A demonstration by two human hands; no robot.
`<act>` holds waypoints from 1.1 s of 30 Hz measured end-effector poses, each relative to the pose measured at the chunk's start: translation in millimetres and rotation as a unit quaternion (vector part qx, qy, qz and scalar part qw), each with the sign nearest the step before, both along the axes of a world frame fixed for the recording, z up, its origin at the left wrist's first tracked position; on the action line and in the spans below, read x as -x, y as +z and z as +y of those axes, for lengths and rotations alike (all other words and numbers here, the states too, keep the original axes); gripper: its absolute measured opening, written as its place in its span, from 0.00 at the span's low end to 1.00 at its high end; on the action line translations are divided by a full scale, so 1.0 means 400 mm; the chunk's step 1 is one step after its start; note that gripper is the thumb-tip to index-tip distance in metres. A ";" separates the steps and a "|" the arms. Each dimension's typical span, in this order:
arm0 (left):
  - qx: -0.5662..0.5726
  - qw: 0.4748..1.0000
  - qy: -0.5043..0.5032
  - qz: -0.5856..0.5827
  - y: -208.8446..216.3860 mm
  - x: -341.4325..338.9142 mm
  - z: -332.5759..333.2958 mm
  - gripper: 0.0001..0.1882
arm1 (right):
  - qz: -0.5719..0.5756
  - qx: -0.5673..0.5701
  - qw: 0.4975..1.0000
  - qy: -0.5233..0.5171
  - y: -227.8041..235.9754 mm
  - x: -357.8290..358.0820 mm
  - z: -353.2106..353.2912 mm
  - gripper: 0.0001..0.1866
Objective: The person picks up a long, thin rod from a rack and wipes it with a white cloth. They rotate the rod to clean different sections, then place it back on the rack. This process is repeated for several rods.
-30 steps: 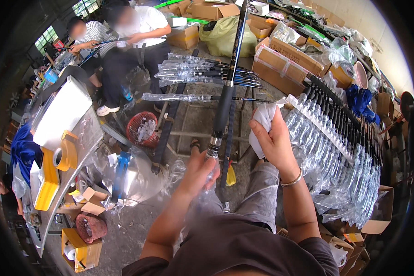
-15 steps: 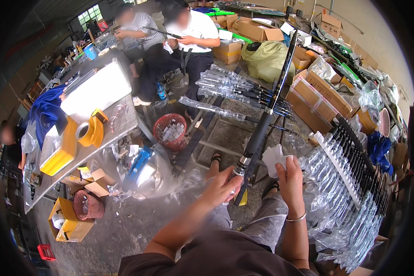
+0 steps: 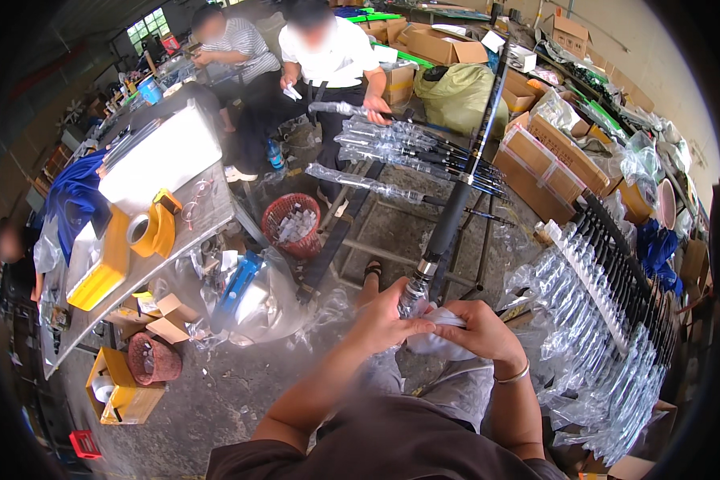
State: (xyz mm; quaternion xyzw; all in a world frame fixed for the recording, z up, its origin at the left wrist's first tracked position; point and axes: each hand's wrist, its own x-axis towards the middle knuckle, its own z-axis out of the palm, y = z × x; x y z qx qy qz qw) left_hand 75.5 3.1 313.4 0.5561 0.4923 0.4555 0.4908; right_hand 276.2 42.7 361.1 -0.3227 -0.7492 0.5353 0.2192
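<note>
My left hand [image 3: 384, 318] grips the silver lower end of a long black fishing rod [image 3: 450, 222] that rises away from me toward the top of the view. My right hand [image 3: 478, 330] holds a crumpled white cloth [image 3: 434, 342] pressed against the rod's butt, right beside my left hand. Both hands meet over my lap, above my grey trousers.
A rack of bagged black rods [image 3: 608, 288] stands at my right. More bagged rods [image 3: 400, 148] lie on a frame ahead, where two seated people work. A red basket [image 3: 294, 225], a grey table [image 3: 176, 224] with a yellow tape dispenser [image 3: 154, 228], and cardboard boxes [image 3: 552, 164] surround me.
My right hand came down from head height with the cloth to the rod's butt, next to my left hand. The view turned left, bringing the table and the two people nearer the middle.
</note>
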 end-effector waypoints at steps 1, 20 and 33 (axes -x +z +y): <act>0.005 0.999 0.013 0.034 -0.004 0.002 0.001 0.24 | 0.017 0.029 0.999 -0.003 -0.017 -0.003 0.001 0.10; 0.007 0.980 0.098 -0.174 0.067 0.011 0.053 0.16 | 0.311 0.284 0.896 -0.143 -0.088 0.001 0.014 0.26; 0.022 0.984 0.107 -0.142 0.044 0.003 0.063 0.22 | 0.312 0.315 0.890 -0.106 -0.087 -0.005 0.029 0.19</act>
